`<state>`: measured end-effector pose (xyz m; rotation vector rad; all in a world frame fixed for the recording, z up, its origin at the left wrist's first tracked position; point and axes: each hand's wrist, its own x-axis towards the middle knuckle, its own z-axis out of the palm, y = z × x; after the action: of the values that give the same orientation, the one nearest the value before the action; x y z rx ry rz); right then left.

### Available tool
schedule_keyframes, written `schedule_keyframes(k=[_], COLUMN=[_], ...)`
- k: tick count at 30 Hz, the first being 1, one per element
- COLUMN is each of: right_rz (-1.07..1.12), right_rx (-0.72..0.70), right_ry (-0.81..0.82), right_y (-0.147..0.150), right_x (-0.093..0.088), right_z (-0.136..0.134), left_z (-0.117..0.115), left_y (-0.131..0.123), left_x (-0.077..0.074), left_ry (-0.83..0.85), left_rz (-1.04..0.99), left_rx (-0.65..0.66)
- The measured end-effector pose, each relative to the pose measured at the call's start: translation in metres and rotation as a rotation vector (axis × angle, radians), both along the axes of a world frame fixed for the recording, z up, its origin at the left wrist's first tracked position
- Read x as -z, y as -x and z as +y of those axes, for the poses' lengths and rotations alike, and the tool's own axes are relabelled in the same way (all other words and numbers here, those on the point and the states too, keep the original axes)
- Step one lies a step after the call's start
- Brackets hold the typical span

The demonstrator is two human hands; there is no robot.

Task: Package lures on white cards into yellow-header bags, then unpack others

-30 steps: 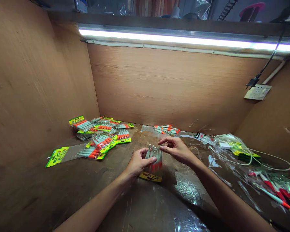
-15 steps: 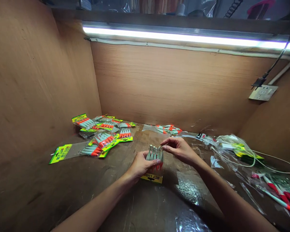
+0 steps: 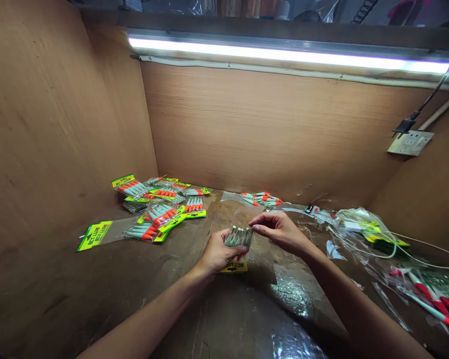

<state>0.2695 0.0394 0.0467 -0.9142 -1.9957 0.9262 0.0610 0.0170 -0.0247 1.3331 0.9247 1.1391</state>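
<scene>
My left hand [image 3: 219, 252] is wrapped round a pack of fishing lures [image 3: 238, 238], its thumb across the front. Several pale lures with orange ends stand side by side in clear plastic, pale tips and metal fittings upward. The pack's yellow header card [image 3: 235, 268] hangs upside down below, partly hidden by the hand. My right hand [image 3: 279, 232] pinches with thumb and forefinger at the top right corner of the pack; the exact bit between the fingertips is too small to make out.
Packed lures [image 3: 160, 209] lie heaped at the left. Loose orange-and-white lures [image 3: 262, 199] rest on plastic near the back wall. At the right are plastic bags [image 3: 359, 222], a white cord [image 3: 430, 242] and red-and-white lures [image 3: 430, 296]. A light tube [image 3: 284, 52] runs overhead.
The pack has tipped in my left hand, so its tops face me more and the header card shows less. My right fingers have closed in at its top corner.
</scene>
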Motion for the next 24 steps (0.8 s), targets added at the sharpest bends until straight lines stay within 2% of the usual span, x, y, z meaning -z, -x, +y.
schedule_keyframes(k=[5, 13, 19, 24], right_rz=[-0.017, -0.044, -0.028, -0.049], right_rx=[0.014, 0.09, 0.016, 0.012], right_ry=[-0.013, 0.045, 0.005, -0.038], right_y=[-0.002, -0.004, -0.008, -0.009], right_x=[-0.002, -0.004, -0.012, -0.014], right_z=[0.0, 0.0, -0.003, -0.006], left_z=[0.0, -0.001, 0.0, 0.001], left_y=[0.001, 0.001, 0.003, 0.005], left_x=[0.001, 0.004, -0.001, -0.004], left_ry=[-0.01, 0.066, -0.106, -0.139], left_rz=[0.0, 0.015, 0.086, 0.09], left_rx=[0.008, 0.077, -0.108, -0.136])
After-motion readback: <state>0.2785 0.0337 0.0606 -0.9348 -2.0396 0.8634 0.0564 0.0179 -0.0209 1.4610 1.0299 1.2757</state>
